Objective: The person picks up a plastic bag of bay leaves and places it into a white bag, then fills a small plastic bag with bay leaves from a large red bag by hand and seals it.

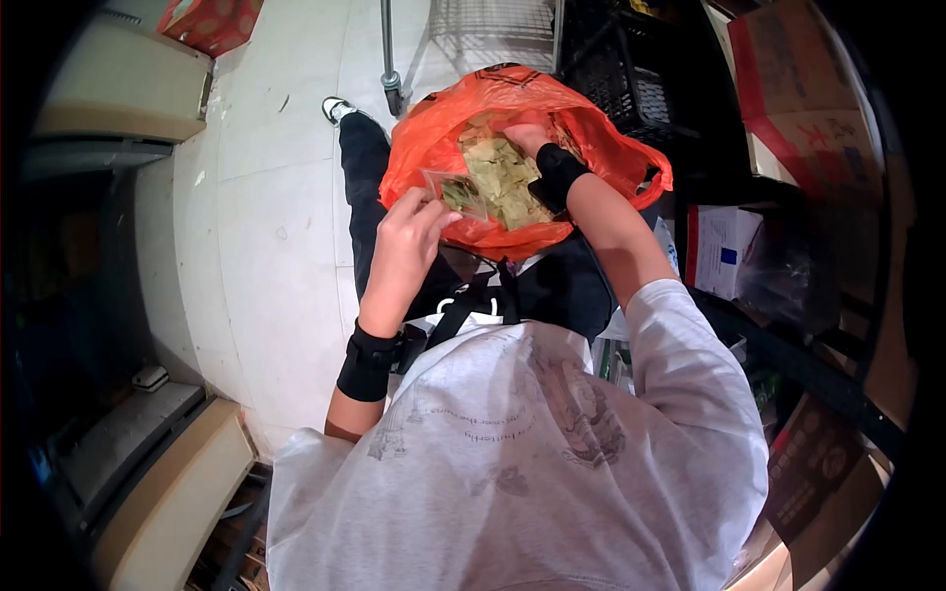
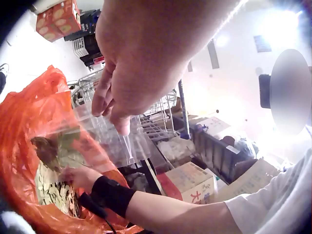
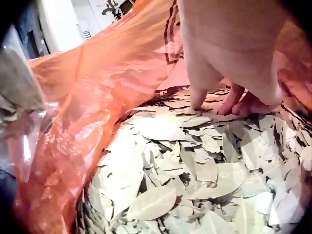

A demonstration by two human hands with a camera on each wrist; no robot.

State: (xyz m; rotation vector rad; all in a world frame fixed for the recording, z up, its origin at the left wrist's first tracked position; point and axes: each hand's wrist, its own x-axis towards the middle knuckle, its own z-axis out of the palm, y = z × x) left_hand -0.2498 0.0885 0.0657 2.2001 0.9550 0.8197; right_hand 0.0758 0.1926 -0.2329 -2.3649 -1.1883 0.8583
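Note:
An orange plastic bag (image 1: 424,133) stands open between the person's legs, holding a heap of dry, pale green leaves (image 1: 503,177). The left hand (image 1: 406,241) pinches the edge of a small clear bag (image 1: 463,195) with some leaves inside, over the orange bag's near left side. In the left wrist view the clear bag (image 2: 92,139) hangs below the left hand (image 2: 131,73). Inside the orange bag, the right hand (image 1: 532,138) reaches to the far side of the heap. The right wrist view shows the right hand (image 3: 229,58) with fingers bent down into the leaves (image 3: 195,170); whether they grip any is hidden.
A wire cart (image 1: 493,30) stands beyond the orange bag, its caster on the pale tiled floor (image 1: 266,197). Black crates (image 1: 641,98) and cardboard boxes (image 1: 803,98) line the right side. At the left are low cabinets (image 1: 118,98).

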